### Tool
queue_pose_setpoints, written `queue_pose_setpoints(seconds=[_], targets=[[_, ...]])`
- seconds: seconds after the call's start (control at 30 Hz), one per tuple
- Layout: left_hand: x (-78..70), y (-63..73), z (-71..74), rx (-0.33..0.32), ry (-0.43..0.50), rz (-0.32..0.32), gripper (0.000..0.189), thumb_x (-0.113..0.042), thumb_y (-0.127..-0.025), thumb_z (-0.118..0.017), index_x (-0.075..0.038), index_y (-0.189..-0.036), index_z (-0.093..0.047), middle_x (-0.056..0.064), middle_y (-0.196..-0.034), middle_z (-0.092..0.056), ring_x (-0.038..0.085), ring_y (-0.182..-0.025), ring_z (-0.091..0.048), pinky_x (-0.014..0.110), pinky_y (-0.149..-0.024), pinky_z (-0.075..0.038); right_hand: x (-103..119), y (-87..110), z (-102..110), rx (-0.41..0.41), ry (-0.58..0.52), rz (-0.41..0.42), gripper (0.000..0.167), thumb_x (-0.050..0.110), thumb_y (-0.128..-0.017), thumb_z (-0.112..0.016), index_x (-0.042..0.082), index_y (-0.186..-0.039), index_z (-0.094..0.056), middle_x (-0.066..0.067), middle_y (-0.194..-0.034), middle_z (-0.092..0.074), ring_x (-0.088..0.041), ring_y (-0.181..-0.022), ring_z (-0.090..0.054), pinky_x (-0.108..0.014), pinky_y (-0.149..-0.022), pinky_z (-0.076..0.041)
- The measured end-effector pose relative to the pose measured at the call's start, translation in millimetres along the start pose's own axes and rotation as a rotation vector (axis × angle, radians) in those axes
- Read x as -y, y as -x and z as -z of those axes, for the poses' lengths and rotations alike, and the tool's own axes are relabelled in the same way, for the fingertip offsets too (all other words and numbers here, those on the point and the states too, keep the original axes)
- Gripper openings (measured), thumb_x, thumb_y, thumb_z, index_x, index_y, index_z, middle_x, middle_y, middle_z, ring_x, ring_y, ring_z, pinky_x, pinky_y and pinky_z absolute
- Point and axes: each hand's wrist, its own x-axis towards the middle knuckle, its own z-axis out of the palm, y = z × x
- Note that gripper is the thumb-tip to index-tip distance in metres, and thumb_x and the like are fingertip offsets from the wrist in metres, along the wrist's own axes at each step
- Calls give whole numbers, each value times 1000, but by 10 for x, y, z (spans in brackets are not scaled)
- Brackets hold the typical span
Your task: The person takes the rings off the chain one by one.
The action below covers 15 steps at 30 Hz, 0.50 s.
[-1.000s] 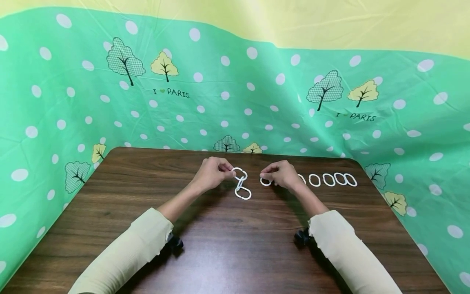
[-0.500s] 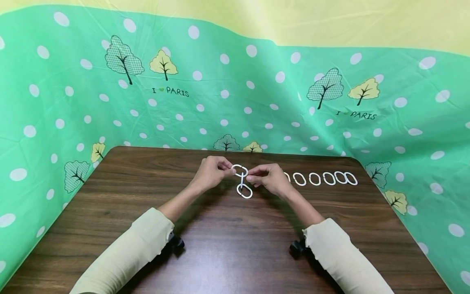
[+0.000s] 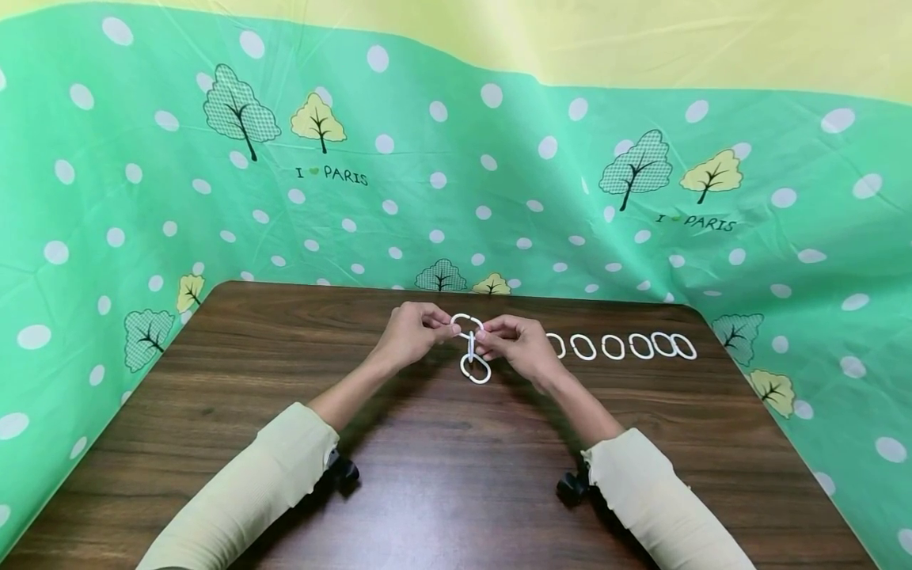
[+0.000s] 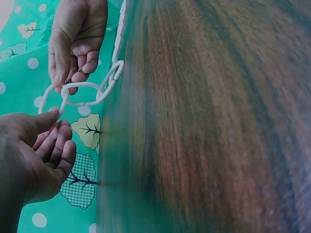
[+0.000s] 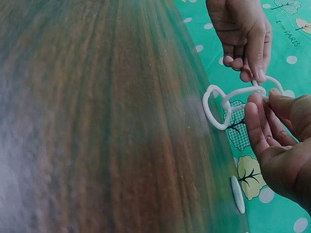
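Note:
A short chain of white C-shaped links hangs between my hands. My left hand pinches the left side of the top link between thumb and fingertips. Fingers and thumb of my right hand pinch a white link at the right side of the same top link; its fingertips hide whether this is a separate one. Below hangs a middle link, threaded through a bottom link. In the left wrist view, both hands meet at the upper end of the chain, thumbs towards each other.
To the right of my right hand, several loose white links lie in a row on the brown wooden table; the far-right ones overlap. A green dotted cloth with printed trees stands behind and beside the table.
My right hand has moved left, from the nearest loose link in the row to the chain's top link; that loose link is gone from its spot. My left hand has barely moved.

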Motion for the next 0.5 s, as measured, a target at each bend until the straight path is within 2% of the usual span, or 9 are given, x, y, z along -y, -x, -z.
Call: queue_pose_setpoints(seconds=[0.17, 0.5], targets=[[7, 21, -1, 13, -20, 18, 19, -30, -98, -91, -12, -99, -85, 15, -95, -85, 34, -86, -80, 28, -63, -56, -6, 3, -24, -14, -20, -6, 24, 3, -107, -76, -14, -123, -71, -8, -96, -86, -8, -82, -80, -28, -81, -69], [52, 49, 16, 18, -48, 10, 22, -34, -98, -91, -13, -92, -86, 14, -84, -83, 29, -76, -76, 28, -62, -53, -9, 11, -81, -26, -49, -9, 23, 2, -107, -75, -15, -123, -70, -2, -90, -85, -8, -80, -80, -27, -78, -68]])
